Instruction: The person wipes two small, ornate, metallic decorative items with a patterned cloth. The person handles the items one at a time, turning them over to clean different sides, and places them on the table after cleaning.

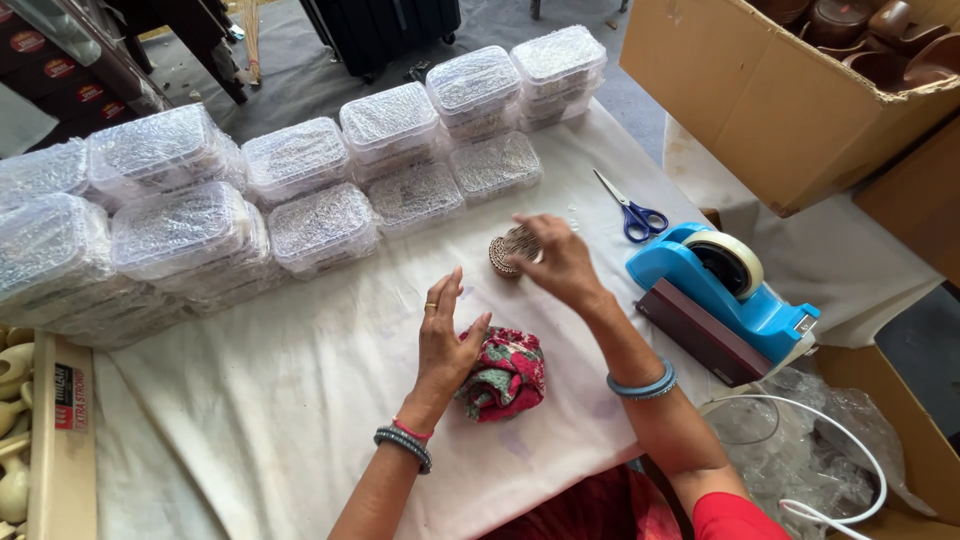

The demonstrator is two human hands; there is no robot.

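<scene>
Reaching toward twelve o'clock, the right hand (pixel 556 258) pinches a small round woven piece (pixel 508 250) on the white cloth (pixel 260 420). Open, fingers straight, the left hand (pixel 445 340) rests against a red floral cloth bundle (pixel 505 375). At three o'clock sits a blue tape dispenser (pixel 725 290), with blue-handled scissors (pixel 630 210) beyond.

Bright, even daylight falls over the counter (pixel 300 420), with soft, faint shadows. Glare glints on the bubble-wrapped boxes (pixel 180 235). The right hand (pixel 555 260) is slightly motion-blurred; edges bow mildly.
</scene>
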